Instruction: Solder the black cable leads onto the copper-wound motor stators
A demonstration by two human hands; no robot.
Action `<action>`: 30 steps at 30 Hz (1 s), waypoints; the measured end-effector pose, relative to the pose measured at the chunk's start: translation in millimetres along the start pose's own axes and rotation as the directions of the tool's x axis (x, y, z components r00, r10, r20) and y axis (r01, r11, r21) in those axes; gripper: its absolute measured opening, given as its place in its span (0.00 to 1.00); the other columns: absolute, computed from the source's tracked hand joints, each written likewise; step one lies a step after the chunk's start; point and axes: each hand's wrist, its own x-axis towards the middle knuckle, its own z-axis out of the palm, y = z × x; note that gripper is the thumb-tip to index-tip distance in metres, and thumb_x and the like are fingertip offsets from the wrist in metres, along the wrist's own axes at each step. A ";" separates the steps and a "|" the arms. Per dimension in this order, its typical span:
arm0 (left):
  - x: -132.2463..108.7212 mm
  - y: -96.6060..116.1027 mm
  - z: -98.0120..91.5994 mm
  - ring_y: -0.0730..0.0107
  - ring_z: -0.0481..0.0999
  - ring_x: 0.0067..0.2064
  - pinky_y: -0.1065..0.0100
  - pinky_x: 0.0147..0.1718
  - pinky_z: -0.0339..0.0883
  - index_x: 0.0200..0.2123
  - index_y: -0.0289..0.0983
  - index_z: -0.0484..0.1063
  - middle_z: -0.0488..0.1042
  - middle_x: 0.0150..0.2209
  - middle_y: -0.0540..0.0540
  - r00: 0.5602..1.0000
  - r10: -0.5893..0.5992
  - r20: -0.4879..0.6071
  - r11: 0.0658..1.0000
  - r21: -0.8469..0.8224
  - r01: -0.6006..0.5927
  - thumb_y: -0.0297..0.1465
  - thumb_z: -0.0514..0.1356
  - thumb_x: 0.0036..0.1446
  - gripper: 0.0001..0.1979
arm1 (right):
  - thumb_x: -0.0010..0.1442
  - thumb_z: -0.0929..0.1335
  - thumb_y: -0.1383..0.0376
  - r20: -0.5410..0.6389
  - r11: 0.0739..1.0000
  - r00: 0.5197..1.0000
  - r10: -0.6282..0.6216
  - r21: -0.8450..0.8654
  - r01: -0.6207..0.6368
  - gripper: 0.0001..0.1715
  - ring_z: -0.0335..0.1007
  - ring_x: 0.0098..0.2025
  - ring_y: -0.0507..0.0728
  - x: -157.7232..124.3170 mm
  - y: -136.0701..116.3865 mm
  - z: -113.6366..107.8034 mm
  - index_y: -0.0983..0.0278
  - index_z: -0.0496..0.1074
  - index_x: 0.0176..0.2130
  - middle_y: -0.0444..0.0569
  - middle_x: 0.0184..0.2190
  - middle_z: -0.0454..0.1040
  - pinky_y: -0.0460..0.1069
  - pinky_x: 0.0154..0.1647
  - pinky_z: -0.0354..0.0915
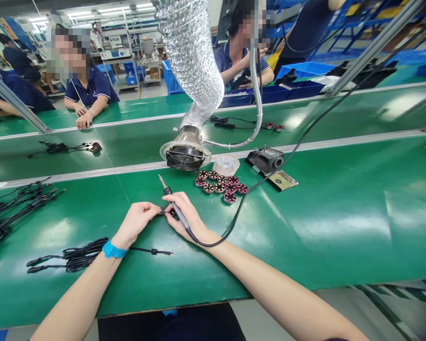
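Note:
My right hand point(184, 213) is closed round a soldering iron point(172, 199), tip pointing up and away, its black cord point(255, 184) running off to the right. My left hand point(137, 220) pinches a small dark part point(163, 212) between both hands; I cannot make out what it is. A blue band point(112, 250) sits on my left wrist. Under my left forearm lies a coiled black cable point(81, 255) with bare wire ends. Several round red-and-copper wound parts point(220, 184) lie just beyond my right hand.
A silver fume duct with a fan mouth point(184, 156) hangs over the green bench point(323, 227). A clear tub point(226, 165) and a black soldering stand point(266, 160) sit behind. More black cables point(7, 208) lie at left. Other people sit across the bench.

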 end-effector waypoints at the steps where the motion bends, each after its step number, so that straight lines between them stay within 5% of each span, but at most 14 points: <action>1: 0.3 -0.8 1.3 0.70 0.70 0.29 0.70 0.31 0.61 0.29 0.33 0.80 0.78 0.28 0.46 1.000 0.009 -0.009 1.000 -0.002 -0.009 0.39 0.63 0.50 0.14 | 0.58 0.65 0.79 0.004 1.000 1.000 0.003 -0.003 -0.003 0.31 0.72 0.38 0.50 0.1 0.0 0.1 0.57 0.62 0.57 0.48 0.46 0.62 0.49 0.48 0.71; 6: 0.7 -1.8 3.7 0.62 0.76 0.38 0.67 0.40 0.64 0.31 0.34 0.82 0.82 0.35 0.43 0.999 0.039 -0.013 0.999 0.012 -0.039 0.40 0.63 0.51 0.15 | 0.58 0.65 0.79 0.002 1.000 1.000 -0.005 -0.009 0.005 0.31 0.73 0.37 0.49 0.7 0.2 0.5 0.57 0.62 0.57 0.48 0.46 0.61 0.49 0.47 0.71; 12: -2.2 3.0 -2.1 0.64 0.74 0.35 0.68 0.35 0.63 0.30 0.34 0.80 0.80 0.32 0.45 0.997 0.072 0.038 0.995 0.063 -0.074 0.44 0.62 0.53 0.18 | 0.57 0.65 0.79 -0.002 1.000 1.000 -0.018 -0.022 0.018 0.32 0.73 0.38 0.50 0.5 1.1 0.4 0.57 0.62 0.57 0.48 0.46 0.61 0.50 0.47 0.72; 19: -2.8 1.5 -6.8 0.65 0.71 0.32 0.69 0.32 0.61 0.28 0.37 0.77 0.77 0.29 0.47 0.966 0.218 0.142 0.946 0.213 -0.245 0.42 0.60 0.54 0.14 | 0.59 0.66 0.77 0.025 0.987 0.999 -0.031 -0.156 0.035 0.31 0.72 0.43 0.52 -0.8 2.3 0.5 0.57 0.62 0.59 0.50 0.49 0.61 0.49 0.48 0.71; 26: 0.4 1.1 0.2 0.75 0.62 0.20 0.72 0.20 0.55 0.25 0.36 0.74 0.71 0.23 0.49 0.977 0.044 0.208 0.997 -0.071 -0.030 0.46 0.64 0.50 0.18 | 0.60 0.63 0.77 -0.015 0.979 1.000 0.028 -0.202 -0.030 0.29 0.73 0.39 0.50 -5.3 -1.8 6.1 0.57 0.64 0.57 0.49 0.49 0.63 0.46 0.47 0.72; 30: 4.2 -0.5 1.7 0.73 0.67 0.24 0.71 0.23 0.62 0.29 0.35 0.76 0.73 0.24 0.48 0.995 0.031 0.094 0.979 -0.202 -0.011 0.47 0.68 0.45 0.20 | 0.57 0.64 0.78 -0.021 0.979 0.999 0.046 -0.200 -0.049 0.31 0.72 0.45 0.53 -6.2 -9.2 8.7 0.58 0.62 0.57 0.49 0.48 0.64 0.47 0.51 0.71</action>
